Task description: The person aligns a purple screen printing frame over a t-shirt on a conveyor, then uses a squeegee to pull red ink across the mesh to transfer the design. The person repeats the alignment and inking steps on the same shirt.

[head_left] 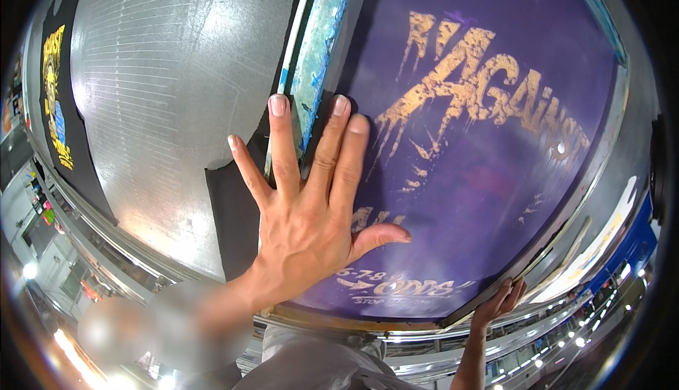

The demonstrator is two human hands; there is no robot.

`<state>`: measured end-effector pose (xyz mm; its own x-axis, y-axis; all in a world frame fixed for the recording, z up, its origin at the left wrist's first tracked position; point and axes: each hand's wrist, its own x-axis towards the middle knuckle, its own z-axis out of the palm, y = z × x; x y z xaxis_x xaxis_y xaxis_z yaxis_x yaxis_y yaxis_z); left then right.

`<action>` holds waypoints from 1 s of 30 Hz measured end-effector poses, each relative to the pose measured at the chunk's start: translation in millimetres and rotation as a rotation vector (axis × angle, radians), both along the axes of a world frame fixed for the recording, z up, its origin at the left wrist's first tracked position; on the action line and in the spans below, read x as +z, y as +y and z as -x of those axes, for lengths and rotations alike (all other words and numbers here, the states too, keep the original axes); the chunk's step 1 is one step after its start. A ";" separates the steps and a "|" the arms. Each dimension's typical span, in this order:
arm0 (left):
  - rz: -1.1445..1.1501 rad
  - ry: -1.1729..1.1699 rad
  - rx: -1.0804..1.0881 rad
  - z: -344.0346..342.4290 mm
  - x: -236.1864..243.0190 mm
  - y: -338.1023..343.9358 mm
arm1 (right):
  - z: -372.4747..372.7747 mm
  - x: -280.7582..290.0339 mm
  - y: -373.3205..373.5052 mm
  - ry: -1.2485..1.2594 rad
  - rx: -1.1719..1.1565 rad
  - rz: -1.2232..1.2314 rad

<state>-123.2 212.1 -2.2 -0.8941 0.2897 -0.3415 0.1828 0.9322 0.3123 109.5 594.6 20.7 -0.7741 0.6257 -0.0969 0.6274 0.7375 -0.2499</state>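
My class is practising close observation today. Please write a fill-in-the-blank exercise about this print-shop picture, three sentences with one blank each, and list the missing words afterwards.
1. The left hand lies flat with its fingers ____ on the printing screen.
2. The mesh of the screen is ____ in colour.
3. The right hand grips the screen's frame at its ____ edge.

Missing words: spread; purple; lower

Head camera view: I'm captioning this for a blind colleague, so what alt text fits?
A person's left hand lies flat, fingers spread, on the purple mesh of a screen-printing frame bearing a yellow lettered stencil. Their right hand grips the frame's lower right corner. To the left is a grey metal surface and a printed black shirt.
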 end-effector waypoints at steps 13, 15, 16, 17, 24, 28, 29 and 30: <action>-0.433 0.430 0.017 -33.2 -12.4 -42.5 | -6.5 -11.2 10.4 0.152 -0.086 0.094; -0.441 0.391 0.013 -65.3 -0.3 -49.5 | 3.0 -13.5 -0.5 0.186 -0.010 -0.012; -0.482 0.320 0.010 -86.5 5.4 -51.2 | 4.7 -14.0 -1.5 0.183 -0.045 0.004; -0.521 0.243 0.011 -108.6 11.6 -53.0 | 3.3 -13.5 -2.1 0.175 -0.053 0.011; -0.422 -0.166 0.020 -231.3 19.9 -32.7 | 4.6 -13.8 -2.9 0.174 -0.082 -0.055; -0.332 -0.109 0.043 -227.8 11.9 -24.2 | 3.8 -16.3 7.9 0.147 -0.079 0.038; -0.327 -0.082 0.052 -225.8 7.9 -23.5 | 4.8 -19.6 6.8 0.156 -0.090 0.051; -0.316 -0.032 0.032 -225.0 5.6 -22.5 | 5.6 -18.7 5.8 0.171 -0.105 0.062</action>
<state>101.8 189.5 3.4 -0.8946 0.3581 -0.2672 0.1406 0.7933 0.5924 103.9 600.4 2.0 -0.7136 0.7005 -0.0108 0.6446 0.6503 -0.4020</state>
